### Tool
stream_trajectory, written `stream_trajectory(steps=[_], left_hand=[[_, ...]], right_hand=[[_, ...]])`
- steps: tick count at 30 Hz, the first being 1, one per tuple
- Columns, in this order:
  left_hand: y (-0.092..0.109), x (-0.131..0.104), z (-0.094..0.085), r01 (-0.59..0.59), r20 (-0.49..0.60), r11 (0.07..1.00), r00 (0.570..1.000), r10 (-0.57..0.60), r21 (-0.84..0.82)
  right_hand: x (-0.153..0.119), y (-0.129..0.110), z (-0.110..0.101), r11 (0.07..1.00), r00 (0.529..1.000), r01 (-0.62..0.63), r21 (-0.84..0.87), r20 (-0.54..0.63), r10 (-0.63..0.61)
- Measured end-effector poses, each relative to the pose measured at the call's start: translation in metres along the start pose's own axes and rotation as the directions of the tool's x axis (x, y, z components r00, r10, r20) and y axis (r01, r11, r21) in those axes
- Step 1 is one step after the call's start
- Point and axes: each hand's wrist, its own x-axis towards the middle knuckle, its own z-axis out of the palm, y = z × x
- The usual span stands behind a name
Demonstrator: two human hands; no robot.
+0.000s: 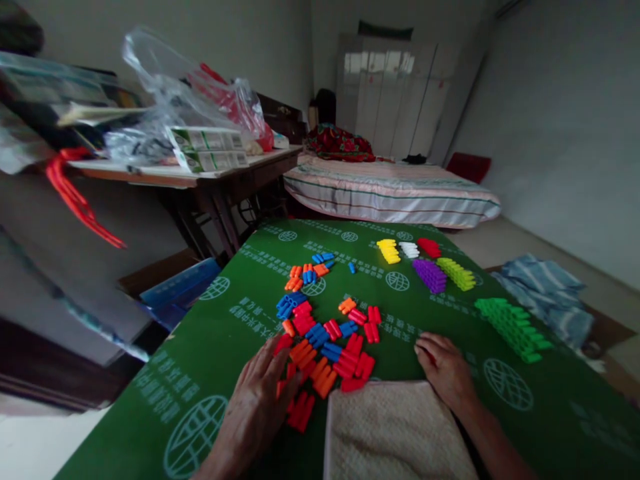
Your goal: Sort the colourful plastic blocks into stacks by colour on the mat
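Red, orange and blue plastic pieces (317, 333) lie in a loose pile at the middle of the green table (210, 347). My left hand (260, 397) rests at the pile's left edge, fingers apart and touching red pieces, none of them gripped. To the right of the pile, my right hand (443, 367) is closed with its fingertips near the tabletop; a bit of red shows between the fingers. Between my hands lies a beige cloth (395, 427). Sorted groups sit at the right: yellow (389, 251), white (409, 250), dark red (429, 247), purple (430, 275), lime (456, 273) and green (513, 327).
At the left, a desk (210, 177) holds plastic bags (175, 87) and boxes (207, 148). A bed (390, 190) stands beyond the green table. Striped blue fabric (545, 293) lies to the right, below the table's edge.
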Motion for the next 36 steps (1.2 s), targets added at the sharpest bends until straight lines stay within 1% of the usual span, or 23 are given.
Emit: stream_trajectory(steps=[6, 8, 10, 12, 14, 17, 22, 31, 36], left_hand=[[-0.054, 0.024, 0.004, 0.08, 0.027, 0.996, 0.996, -0.081, 0.033], [-0.071, 0.033, 0.008, 0.121, 0.096, 0.992, 0.988, -0.124, 0.036], [-0.087, 0.043, 0.013, 0.19, 0.148, 0.979, 0.969, -0.198, 0.067], [-0.099, 0.053, 0.017, 0.235, 0.187, 0.966, 0.949, -0.252, 0.107], [-0.107, 0.064, 0.019, 0.247, 0.223, 0.959, 0.936, -0.274, 0.14], [-0.112, 0.08, 0.02, 0.266, 0.248, 0.948, 0.92, -0.304, 0.174], [-0.11, 0.104, 0.018, 0.324, 0.226, 0.926, 0.903, -0.364, 0.196], [-0.104, 0.131, 0.028, 0.412, 0.191, 0.876, 0.866, -0.462, 0.252], [-0.104, 0.148, 0.033, 0.44, 0.191, 0.863, 0.851, -0.489, 0.248]], right_hand=[[0.003, -0.007, -0.001, 1.0, 0.999, -0.027, 0.008, -0.019, 0.027], [0.005, -0.008, -0.002, 1.0, 0.999, -0.021, 0.017, -0.029, 0.021], [0.005, -0.009, -0.002, 1.0, 0.999, -0.013, 0.021, -0.035, 0.013], [0.006, -0.009, -0.002, 1.0, 0.999, -0.008, 0.018, -0.045, 0.009], [0.006, -0.009, -0.002, 1.0, 0.999, -0.006, 0.01, -0.052, 0.006], [0.006, -0.009, -0.002, 1.0, 0.999, -0.006, -0.006, -0.04, 0.005], [0.007, -0.009, -0.002, 1.0, 1.0, 0.006, -0.021, 0.011, -0.006], [0.003, -0.004, 0.005, 0.999, 0.999, 0.033, -0.042, 0.039, -0.031], [0.008, -0.008, 0.005, 0.999, 0.999, 0.035, -0.023, 0.042, -0.034]])
